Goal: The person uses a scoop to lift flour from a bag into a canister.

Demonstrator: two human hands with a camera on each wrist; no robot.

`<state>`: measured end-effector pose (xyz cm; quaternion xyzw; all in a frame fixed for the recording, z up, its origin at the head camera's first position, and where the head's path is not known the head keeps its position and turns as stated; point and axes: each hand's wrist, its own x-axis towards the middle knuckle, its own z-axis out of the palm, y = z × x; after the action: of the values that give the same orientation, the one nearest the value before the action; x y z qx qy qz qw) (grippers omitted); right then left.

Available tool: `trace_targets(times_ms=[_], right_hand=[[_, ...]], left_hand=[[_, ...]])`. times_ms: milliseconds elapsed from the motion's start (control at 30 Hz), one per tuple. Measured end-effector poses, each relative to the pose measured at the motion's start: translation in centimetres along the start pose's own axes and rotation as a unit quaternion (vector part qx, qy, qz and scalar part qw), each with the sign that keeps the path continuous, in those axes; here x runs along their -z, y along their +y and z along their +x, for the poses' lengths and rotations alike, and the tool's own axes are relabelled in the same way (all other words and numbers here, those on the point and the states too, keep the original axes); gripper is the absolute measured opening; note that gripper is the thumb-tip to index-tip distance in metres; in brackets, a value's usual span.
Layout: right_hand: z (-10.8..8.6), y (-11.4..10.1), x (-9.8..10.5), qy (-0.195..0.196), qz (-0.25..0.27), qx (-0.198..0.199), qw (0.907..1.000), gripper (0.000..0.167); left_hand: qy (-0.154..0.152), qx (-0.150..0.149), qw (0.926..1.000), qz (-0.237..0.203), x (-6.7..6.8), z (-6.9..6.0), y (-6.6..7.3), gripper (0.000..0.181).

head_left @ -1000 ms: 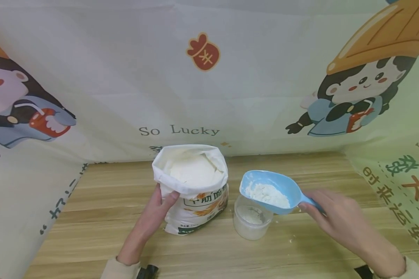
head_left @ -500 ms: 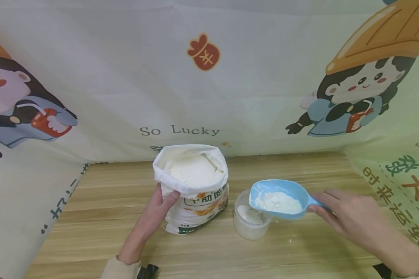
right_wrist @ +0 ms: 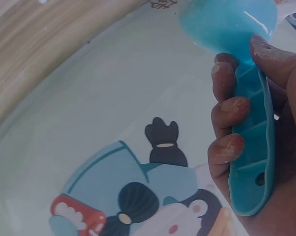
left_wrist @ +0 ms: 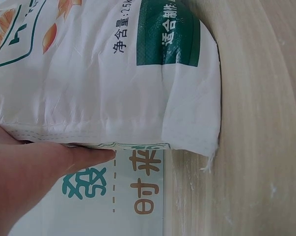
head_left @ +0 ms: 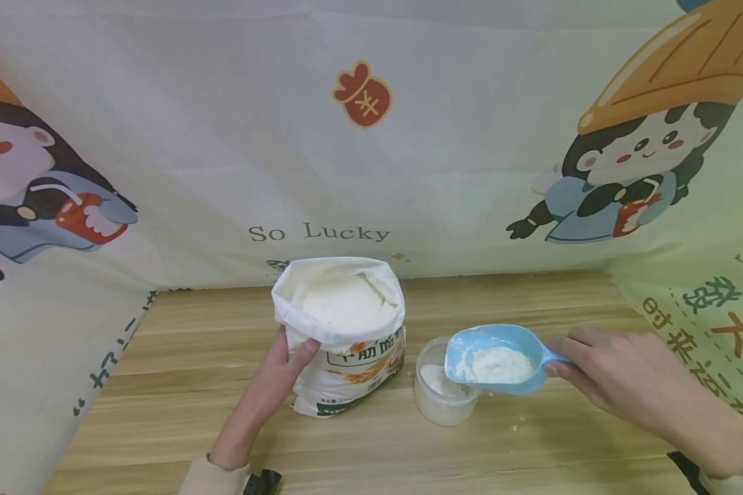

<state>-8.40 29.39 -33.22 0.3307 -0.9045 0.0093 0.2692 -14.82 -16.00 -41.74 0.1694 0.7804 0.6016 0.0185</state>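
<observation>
An opened white flour bag (head_left: 347, 375) stands upright with its rim folded outward and flour (head_left: 347, 302) inside. My left hand (head_left: 276, 381) holds its left side, thumb on the front below the folded rim; one finger runs along the seam in the left wrist view, and the others are partly hidden. The blue scoop (head_left: 526, 385), with a heap of flour in its bowl, is in my right hand (head_left: 619, 378). Fingers curl round its ridged handle (right_wrist: 251, 142). Below the scoop's left end stands a clear round plastic tub (head_left: 442, 409) with white powder in it, partly covered by the scoop.
Everything rests on a wood-grain tabletop (head_left: 192, 357). A pale printed cloth (head_left: 470, 158) walls the back and both sides. Small white specks (head_left: 515, 427) lie on the table right of the tub.
My right hand has moved the loaded scoop right and slightly toward me, slowing in the last half second; more of the tub now shows. Left hand and flour bag have stayed put.
</observation>
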Motion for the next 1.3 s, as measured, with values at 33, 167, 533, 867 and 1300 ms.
trace_targets(times_ms=[33,167,533,867,1300], right_hand=[[0.2,0.0,0.0,-0.002,-0.004,0.004,1.0,0.069],[0.8,-0.3,0.3,-0.008,-0.018,0.018,0.9996,0.071],[1.8,-0.9,0.8,-0.05,-0.033,0.024,0.9979,0.068],[3.0,-0.8,1.4,-0.102,-0.043,0.018,0.9937,0.048],[4.7,-1.7,2.4,-0.122,-0.07,0.026,0.9897,0.023]], left_hand=[[-0.001,-0.002,1.0,0.0,0.0,0.0,0.0,0.069],[-0.008,-0.011,0.9999,-0.004,0.0,0.1,-0.1,0.07],[-0.004,-0.001,1.0,0.003,0.0,0.1,-0.1,0.072],[-0.004,-0.004,1.0,0.002,0.1,0.0,-0.2,0.073],[-0.003,0.002,1.0,0.002,0.0,-0.1,-0.1,0.072]])
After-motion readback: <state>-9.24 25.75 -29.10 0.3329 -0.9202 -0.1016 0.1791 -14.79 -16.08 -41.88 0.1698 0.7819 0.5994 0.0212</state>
